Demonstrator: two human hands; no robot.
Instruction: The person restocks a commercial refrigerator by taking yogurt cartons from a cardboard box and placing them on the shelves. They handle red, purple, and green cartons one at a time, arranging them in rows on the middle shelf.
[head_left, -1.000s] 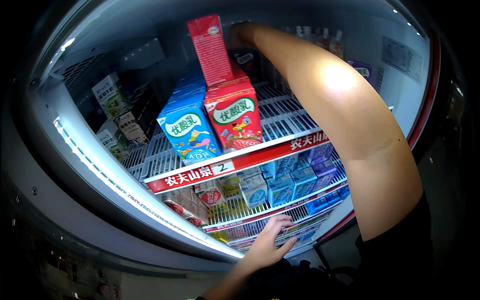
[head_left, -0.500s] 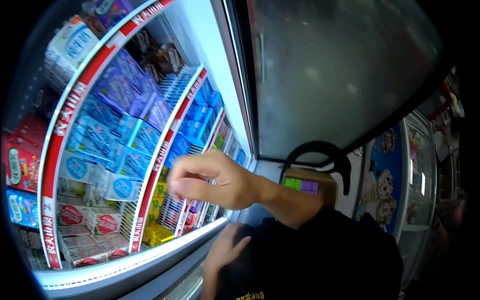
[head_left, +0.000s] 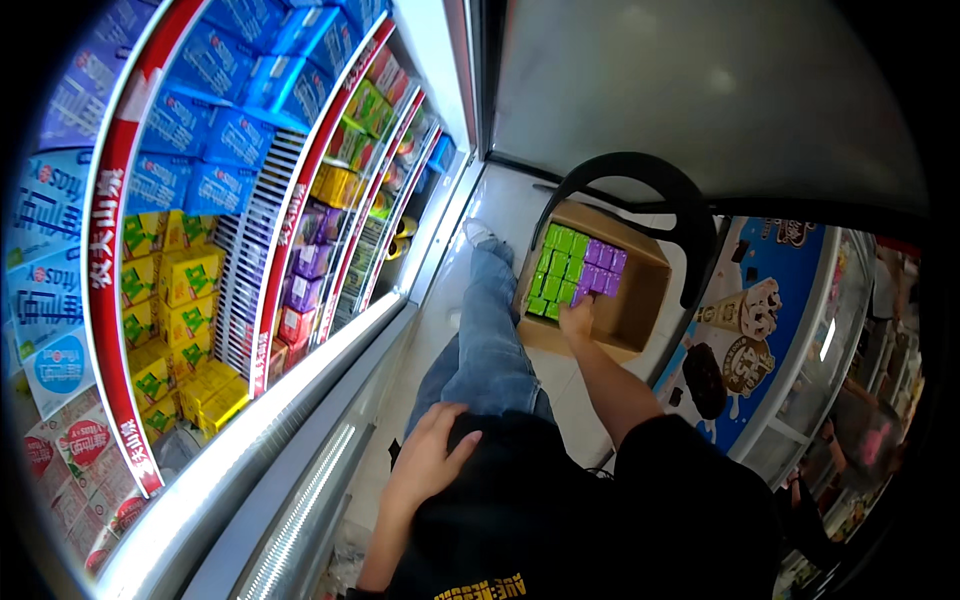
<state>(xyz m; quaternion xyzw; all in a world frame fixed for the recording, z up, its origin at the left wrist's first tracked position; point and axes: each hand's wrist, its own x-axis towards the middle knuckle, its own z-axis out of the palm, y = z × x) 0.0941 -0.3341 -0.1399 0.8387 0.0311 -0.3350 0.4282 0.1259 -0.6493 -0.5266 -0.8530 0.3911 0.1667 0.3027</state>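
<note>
My right hand reaches down into an open cardboard box on a black-backed chair. Its fingers are curled together at the edge of the purple packs, close to the green packs. The fingertips are partly hidden, and what they grip cannot be made out. Both colours of pack lie in rows against the box's left side, while bare cardboard shows at its right. My left hand lies open on my thigh, fingers stretched out, holding nothing.
A lit fridge shelf on the left bears blue packs, yellow packs and several other cartons. The fridge's glass door stands open beyond the chair. On the right is a freezer cabinet with a blue printed side.
My right hand has left the front of the fridge shelves and dropped right into the box. My view has turned down toward the chair and floor. The left hand still rests on my thigh.
</note>
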